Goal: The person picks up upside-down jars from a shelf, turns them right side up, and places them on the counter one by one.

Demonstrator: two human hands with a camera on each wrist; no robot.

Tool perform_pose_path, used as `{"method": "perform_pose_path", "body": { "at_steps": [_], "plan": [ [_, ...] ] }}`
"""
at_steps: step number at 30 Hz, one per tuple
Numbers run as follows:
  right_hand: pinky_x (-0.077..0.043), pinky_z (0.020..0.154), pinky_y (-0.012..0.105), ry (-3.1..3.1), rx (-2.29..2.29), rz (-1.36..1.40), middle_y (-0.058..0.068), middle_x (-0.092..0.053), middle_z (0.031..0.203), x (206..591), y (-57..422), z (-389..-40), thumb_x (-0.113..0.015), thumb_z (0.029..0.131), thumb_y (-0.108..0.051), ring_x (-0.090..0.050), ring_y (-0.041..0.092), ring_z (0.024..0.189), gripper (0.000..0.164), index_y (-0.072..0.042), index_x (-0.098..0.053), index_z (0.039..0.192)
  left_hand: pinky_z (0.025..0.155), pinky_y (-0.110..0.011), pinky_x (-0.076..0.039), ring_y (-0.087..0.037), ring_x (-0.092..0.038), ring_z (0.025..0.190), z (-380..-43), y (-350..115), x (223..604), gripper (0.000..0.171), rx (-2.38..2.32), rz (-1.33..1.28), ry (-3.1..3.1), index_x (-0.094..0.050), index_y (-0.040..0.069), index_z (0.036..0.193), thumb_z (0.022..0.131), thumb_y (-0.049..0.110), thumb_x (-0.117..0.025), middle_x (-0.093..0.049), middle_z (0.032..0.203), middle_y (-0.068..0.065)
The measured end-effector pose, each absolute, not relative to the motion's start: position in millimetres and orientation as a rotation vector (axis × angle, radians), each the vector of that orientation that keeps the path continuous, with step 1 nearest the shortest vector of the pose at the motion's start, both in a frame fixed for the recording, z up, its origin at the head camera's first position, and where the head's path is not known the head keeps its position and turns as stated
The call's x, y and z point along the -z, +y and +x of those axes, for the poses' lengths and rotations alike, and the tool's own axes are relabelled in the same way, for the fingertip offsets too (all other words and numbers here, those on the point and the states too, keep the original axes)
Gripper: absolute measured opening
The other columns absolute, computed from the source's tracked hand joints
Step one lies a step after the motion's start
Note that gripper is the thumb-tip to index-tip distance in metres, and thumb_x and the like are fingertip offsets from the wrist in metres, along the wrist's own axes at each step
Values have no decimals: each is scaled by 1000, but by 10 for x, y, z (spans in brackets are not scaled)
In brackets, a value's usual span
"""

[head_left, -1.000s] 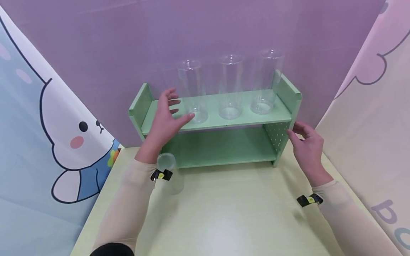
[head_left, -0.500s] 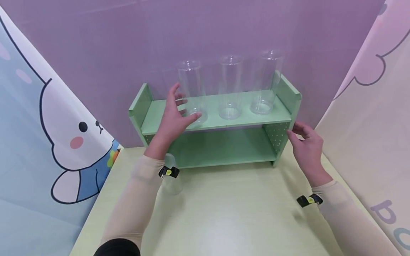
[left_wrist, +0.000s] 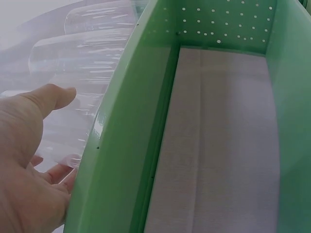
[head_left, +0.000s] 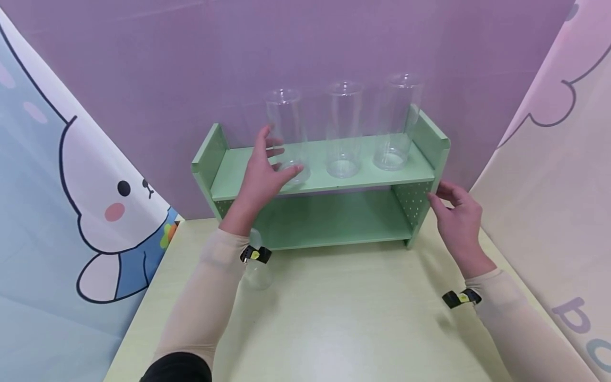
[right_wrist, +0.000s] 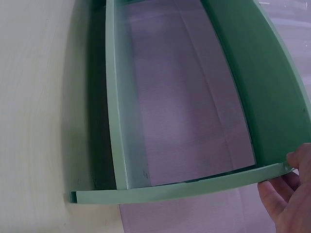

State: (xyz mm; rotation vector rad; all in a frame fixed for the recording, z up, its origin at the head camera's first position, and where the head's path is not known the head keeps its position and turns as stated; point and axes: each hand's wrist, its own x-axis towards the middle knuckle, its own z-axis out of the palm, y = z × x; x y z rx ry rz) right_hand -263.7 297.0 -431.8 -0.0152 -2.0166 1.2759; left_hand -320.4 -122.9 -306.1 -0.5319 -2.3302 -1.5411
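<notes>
3 clear cups stand upright, apart, on the green rack's top board, apparently spaced for easy reach. Your left hand curves loosely round the leftmost cup, thumb and fingers spread; contact unclear. Your right hand pinches the right side panel, probably steadying it. A 4th cup stands on the table, partly behind your left sleeve.

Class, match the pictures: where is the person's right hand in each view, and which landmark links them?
Head: right hand, right of centre, at the green shelf.
Left wrist: not in it.
Right wrist: lower right corner, gripping the green shelf.
Shared landmark: the green shelf, in all three.
</notes>
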Motion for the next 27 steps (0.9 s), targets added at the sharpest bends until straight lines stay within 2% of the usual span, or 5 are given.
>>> {"method": "perform_pose_path", "body": {
  "at_steps": [8, 14, 18, 21, 27],
  "plan": [
    [-55, 82, 7, -2016, -1282, -12, 16, -80, 115, 4328, 2964, -2641, -82, 101, -6, -69, -9, 97, 29, -3, -79, 129, 114, -43, -56, -28, -57, 142, -3108, -1236, 3061, 108, 1540, -557, -2313, -25, 28, 173, 90, 22, -94, -53, 153, -5],
    [-54, 82, 7, -2034, -1282, -22, 17, -80, 118, 4314, 2960, -2619, -81, 102, -9, -68, -10, 100, 30, -4, -78, 131, 113, -47, -56, -21, -58, 138, -2933, -1245, 3065, 107, 1605, -645, -2246, -28, 33, 172, 89, 23, -94, -55, 150, -4],
    [-54, 82, 7, -2029, -1275, -21, 18, -80, 118, 4303, 2961, -2615, -81, 102, -9, -68, -11, 99, 29, -4, -79, 130, 113, -53, -56, -28, -58, 140, -2803, -1246, 3078, 107, 1630, -720, -2222, -28, 35, 171, 89, 23, -94, -56, 151, -7],
    [-54, 82, 7, -2022, -1279, -14, 18, -80, 117, 4298, 2960, -2618, -81, 101, -8, -69, -10, 98, 29, -4, -79, 130, 113, -52, -56, -32, -58, 141, -2714, -1247, 3098, 108, 1630, -753, -2224, -27, 34, 171, 89, 22, -95, -57, 151, -7],
    [-55, 82, 6, -2015, -1284, -8, 19, -80, 116, 4293, 2957, -2613, -82, 101, -6, -69, -10, 97, 29, -3, -79, 129, 110, -49, -58, -29, -60, 139, -2567, -1266, 3157, 106, 1657, -784, -2233, -29, 34, 170, 89, 21, -95, -57, 150, -2]
  ]
}}
